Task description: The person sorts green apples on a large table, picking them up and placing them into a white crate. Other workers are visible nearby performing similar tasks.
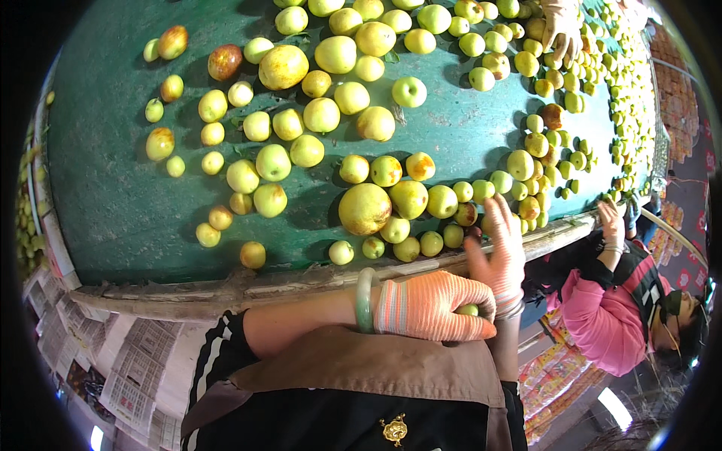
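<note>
In an orange striped knit glove, my left hand [437, 307] is curled over the apron in front of me, closed around a small green fruit [467, 309]. A pale green bangle [366, 300] circles that wrist. My right hand [499, 253], in a similar glove, reaches over the table's edge with its fingers apart, their tips at the row of green jujube-like fruit [483, 191]. A dark red fruit [474, 231] lies beside its thumb. Many yellow-green fruits, some with brown patches, are spread over the green table surface [141, 214]. A large one [365, 209] lies left of my right hand.
A raised wooden rim [186, 301] borders the table before me. To the right, a person in pink [603, 321] has gloved hands at the same rim. Another person's gloved hand [561, 31] reaches among fruit at the top. Newspapers [135, 366] lie at the lower left; patterned boxes [558, 383] stand lower right.
</note>
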{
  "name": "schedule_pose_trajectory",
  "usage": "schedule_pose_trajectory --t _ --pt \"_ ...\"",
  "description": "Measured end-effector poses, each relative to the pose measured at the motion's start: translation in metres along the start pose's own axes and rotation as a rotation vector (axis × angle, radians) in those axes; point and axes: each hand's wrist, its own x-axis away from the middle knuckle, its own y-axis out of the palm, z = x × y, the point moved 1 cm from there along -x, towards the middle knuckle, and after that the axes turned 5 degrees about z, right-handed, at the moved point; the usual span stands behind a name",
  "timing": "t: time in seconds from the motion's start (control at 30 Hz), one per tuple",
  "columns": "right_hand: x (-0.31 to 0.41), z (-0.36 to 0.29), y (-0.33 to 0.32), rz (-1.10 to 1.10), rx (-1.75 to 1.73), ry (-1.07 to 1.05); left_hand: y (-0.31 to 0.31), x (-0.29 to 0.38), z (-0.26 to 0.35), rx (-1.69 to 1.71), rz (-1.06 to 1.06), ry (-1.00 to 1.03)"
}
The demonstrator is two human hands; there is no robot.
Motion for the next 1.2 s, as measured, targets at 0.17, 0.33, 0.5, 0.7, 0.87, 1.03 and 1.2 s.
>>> schedule_pose_trajectory --t 0.17,0.33,0.5,0.7,0.87,1.03,1.2 --pt "-0.004 -0.037 0.026 -0.047 0.287 -0.096 -0.003 0.007 -0.005 -0.101 0.039 0.061" --pt "-0.046 -0.093 0.056 -0.043 0.145 -0.271 -0.006 0.010 -0.008 -0.118 0.082 0.080" --pt "-0.096 -0.100 0.063 -0.344 -0.794 -0.254 -0.010 0.014 -0.004 -0.131 0.105 0.023" --pt "-0.155 -0.049 0.040 0.221 -0.597 -0.212 -0.018 0.019 -0.008 0.564 0.380 -0.050" --pt "-0.162 -0.020 0.049 0.407 -0.367 -0.285 -0.018 0.021 -0.014 0.590 0.361 -0.040" --pt "-0.160 -0.034 0.060 0.266 -0.468 -0.285 -0.018 0.025 -0.009 0.452 0.332 -0.068" --pt "-0.160 -0.057 0.069 0.329 -0.167 -0.534 -0.019 0.025 -0.018 0.563 0.263 -0.072"
